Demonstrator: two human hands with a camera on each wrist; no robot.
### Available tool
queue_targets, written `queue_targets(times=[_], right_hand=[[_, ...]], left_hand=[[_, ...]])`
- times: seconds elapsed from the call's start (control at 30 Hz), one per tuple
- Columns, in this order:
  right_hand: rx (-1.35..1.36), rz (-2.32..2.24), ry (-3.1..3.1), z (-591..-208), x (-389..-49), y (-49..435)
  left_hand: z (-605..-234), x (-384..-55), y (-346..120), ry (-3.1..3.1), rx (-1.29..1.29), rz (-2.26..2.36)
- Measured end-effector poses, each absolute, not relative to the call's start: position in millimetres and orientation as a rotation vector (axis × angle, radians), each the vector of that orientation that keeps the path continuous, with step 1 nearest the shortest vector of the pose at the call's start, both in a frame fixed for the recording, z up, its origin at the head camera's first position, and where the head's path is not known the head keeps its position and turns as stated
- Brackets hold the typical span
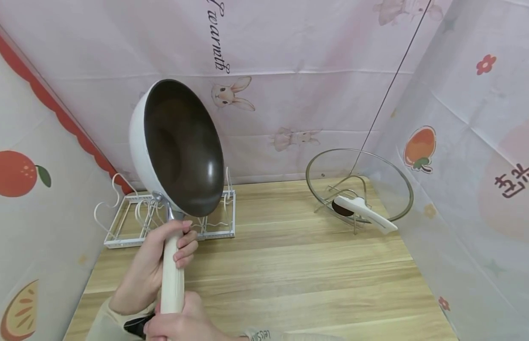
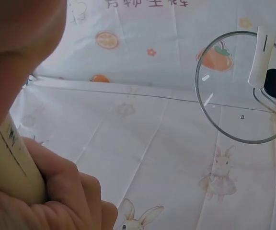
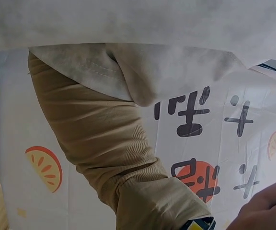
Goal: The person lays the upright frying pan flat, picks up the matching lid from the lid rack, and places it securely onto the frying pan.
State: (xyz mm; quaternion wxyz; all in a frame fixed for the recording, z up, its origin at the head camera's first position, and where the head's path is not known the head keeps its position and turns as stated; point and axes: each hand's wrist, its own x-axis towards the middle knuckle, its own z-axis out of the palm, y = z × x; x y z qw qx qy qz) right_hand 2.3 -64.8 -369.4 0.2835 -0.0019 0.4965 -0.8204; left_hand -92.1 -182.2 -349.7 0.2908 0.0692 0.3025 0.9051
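Note:
A wok (image 1: 183, 147) with a white outside and dark inside is held up at the left, tilted with its opening towards the right. My left hand (image 1: 162, 255) grips its cream handle (image 1: 174, 274) just below the bowl, and the left wrist view shows those fingers curled round the handle (image 2: 13, 167). Lower down, my right hand (image 1: 187, 319) holds the handle's end. Only a bit of the right hand (image 3: 267, 211) enters the right wrist view. Behind and below the wok, a white wire rack (image 1: 222, 234) stands on the wooden table (image 1: 290, 274), partly hidden.
At the back right, a glass lid (image 1: 384, 180) with a white handle (image 1: 364, 213) leans in a small wire stand (image 1: 355, 225). Printed cloth walls (image 1: 290, 109) enclose the table at the back and both sides.

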Motion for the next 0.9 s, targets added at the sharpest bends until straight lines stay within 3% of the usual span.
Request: queue_targets(times=[0.9], right_hand=[[-0.04,-2.158,1.45,-370,2,-68]], left_hand=[[-360,-94,-180,0.71,0.108,2.487]])
